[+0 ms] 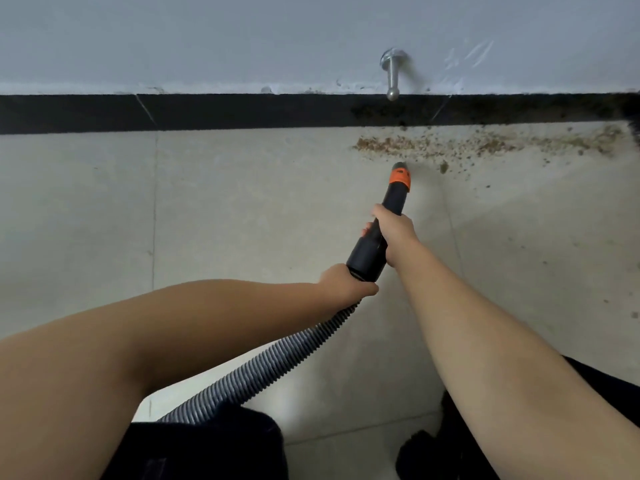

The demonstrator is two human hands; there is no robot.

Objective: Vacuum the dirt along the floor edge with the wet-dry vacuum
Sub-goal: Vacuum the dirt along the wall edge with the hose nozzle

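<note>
Head view: the black vacuum nozzle (388, 216) was gripped by the right hand (394, 233), its ribbed hose (270, 365) by the left hand (346, 285); dirt (450, 147) lay just beyond the orange-collared tip.

Open tiled floor (242, 202) left of the dirt (450, 145); ahead, black skirting (242, 112) and protruding metal doorstop (392, 77).

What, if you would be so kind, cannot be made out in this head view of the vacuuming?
- Vacuum body: the ribbed grey hose runs behind dark clothing at the bottom edge.
- Brown dirt strip: its far end is cut off by the right edge.
- Black nozzle with orange collar: its blurred tip hides any floor contact.
- Left hand fingers: hidden under the hose.
</note>
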